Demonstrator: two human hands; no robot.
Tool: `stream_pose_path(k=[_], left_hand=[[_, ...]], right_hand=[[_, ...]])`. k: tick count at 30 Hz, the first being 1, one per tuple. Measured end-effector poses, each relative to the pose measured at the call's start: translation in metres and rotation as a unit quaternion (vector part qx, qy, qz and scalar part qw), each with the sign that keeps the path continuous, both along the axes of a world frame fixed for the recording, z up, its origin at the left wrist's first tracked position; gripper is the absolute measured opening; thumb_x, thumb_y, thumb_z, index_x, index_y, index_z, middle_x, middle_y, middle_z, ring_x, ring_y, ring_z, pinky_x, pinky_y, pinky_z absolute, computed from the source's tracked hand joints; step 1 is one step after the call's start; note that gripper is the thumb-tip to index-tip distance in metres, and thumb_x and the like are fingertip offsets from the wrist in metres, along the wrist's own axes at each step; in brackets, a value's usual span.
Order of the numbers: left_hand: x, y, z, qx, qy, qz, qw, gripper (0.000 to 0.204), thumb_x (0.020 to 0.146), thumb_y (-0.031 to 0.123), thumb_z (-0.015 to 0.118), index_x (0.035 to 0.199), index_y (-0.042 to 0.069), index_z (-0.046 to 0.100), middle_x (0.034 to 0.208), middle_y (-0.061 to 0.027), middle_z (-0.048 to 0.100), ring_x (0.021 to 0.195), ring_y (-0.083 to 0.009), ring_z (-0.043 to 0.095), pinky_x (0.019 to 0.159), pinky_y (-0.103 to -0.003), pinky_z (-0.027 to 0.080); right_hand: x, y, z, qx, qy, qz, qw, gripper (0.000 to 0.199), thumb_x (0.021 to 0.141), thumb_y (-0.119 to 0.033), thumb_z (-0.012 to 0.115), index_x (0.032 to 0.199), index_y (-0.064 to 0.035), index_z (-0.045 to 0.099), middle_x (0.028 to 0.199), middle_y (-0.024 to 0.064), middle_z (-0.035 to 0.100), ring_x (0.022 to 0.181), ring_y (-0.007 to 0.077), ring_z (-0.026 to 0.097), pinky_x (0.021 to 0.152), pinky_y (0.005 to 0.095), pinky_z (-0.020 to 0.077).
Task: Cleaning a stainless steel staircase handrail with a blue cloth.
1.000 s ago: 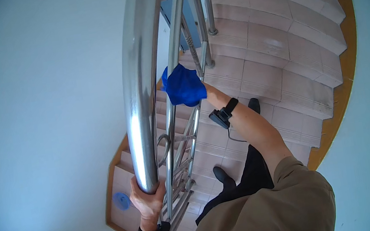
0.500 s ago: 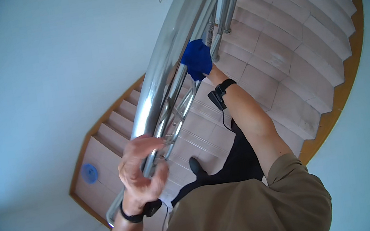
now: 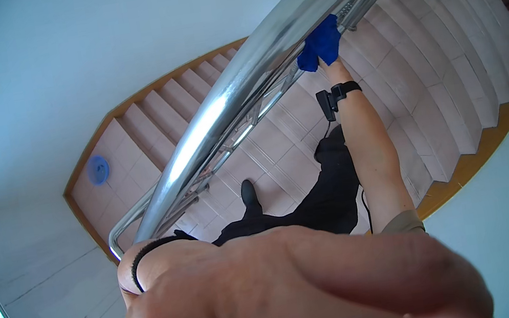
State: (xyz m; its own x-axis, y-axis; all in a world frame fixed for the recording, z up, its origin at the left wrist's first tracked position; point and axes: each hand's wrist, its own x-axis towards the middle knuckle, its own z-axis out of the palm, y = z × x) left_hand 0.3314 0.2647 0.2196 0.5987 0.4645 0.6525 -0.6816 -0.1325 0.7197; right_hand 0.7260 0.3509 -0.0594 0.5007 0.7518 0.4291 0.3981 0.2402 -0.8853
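My right hand (image 3: pixel 327 62) bunches the blue cloth (image 3: pixel 320 44) against the steel handrail (image 3: pixel 238 92); left hand (image 3: pixel 300 290), grip unclear, blocks my view — misstep risk.

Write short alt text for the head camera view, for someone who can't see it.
The right hand presses a blue cloth against a shiny steel stair handrail. The left hand looms huge and blurred close to the lens, above tiled stairs.

Tiled stairs (image 3: pixel 425 67), black shoe (image 3: pixel 248 194) on a step, blue round object (image 3: pixel 98 170) on landing
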Motion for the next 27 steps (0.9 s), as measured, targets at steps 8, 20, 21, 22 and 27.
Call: stream_pose_path(k=[8,20,21,22,27], left_hand=[[-0.007,0.001,-0.011,0.056,0.076,0.100,0.991,0.029,0.090,0.019,0.070,0.118,0.008,0.068,0.107,-0.0195,0.068,0.101,-0.0355,0.069,0.087,-0.046,0.059],[-0.034,0.016,-0.011,0.156,0.178,0.202,0.950,0.037,0.081,0.015,0.074,0.117,0.006,0.069,0.109,-0.0212,0.068,0.101,-0.0346,0.069,0.089,-0.046,0.058],[-0.017,-0.021,-0.024,0.162,0.188,0.211,0.945,0.038,0.080,0.014,0.075,0.117,0.006,0.069,0.109,-0.0214,0.068,0.101,-0.0346,0.069,0.090,-0.046,0.058],[-0.022,-0.018,-0.024,0.173,0.197,0.220,0.940,0.038,0.080,0.014,0.075,0.117,0.006,0.069,0.110,-0.0215,0.068,0.101,-0.0345,0.069,0.090,-0.046,0.058],[-0.034,-0.021,-0.032,0.207,0.243,0.259,0.912,0.042,0.076,0.012,0.077,0.116,0.005,0.069,0.110,-0.0222,0.068,0.101,-0.0342,0.069,0.091,-0.046,0.058]], right_hand=[[0.008,0.004,-0.010,0.063,0.032,0.013,0.997,0.025,0.089,-0.010,0.075,0.111,-0.0102,0.063,0.101,0.0047,0.065,0.095,0.0180,0.065,0.082,0.0335,0.0537],[0.023,0.008,-0.028,0.008,-0.046,-0.006,0.999,0.052,0.094,0.001,0.067,0.141,-0.0055,0.047,0.131,0.0062,0.058,0.121,0.0187,0.055,0.103,0.0329,0.0462],[0.021,0.006,-0.031,0.005,-0.044,-0.005,0.999,0.052,0.094,0.001,0.067,0.141,-0.0055,0.047,0.131,0.0062,0.058,0.121,0.0187,0.055,0.103,0.0329,0.0462],[0.020,0.008,-0.028,0.024,-0.052,-0.010,0.998,0.051,0.093,0.001,0.068,0.140,-0.0056,0.048,0.129,0.0058,0.058,0.119,0.0185,0.056,0.101,0.0328,0.0469],[0.001,0.002,-0.016,0.055,0.086,-0.018,0.995,0.035,0.088,-0.021,0.080,0.118,-0.0121,0.065,0.108,0.0042,0.068,0.101,0.0204,0.065,0.091,0.0350,0.0522]])
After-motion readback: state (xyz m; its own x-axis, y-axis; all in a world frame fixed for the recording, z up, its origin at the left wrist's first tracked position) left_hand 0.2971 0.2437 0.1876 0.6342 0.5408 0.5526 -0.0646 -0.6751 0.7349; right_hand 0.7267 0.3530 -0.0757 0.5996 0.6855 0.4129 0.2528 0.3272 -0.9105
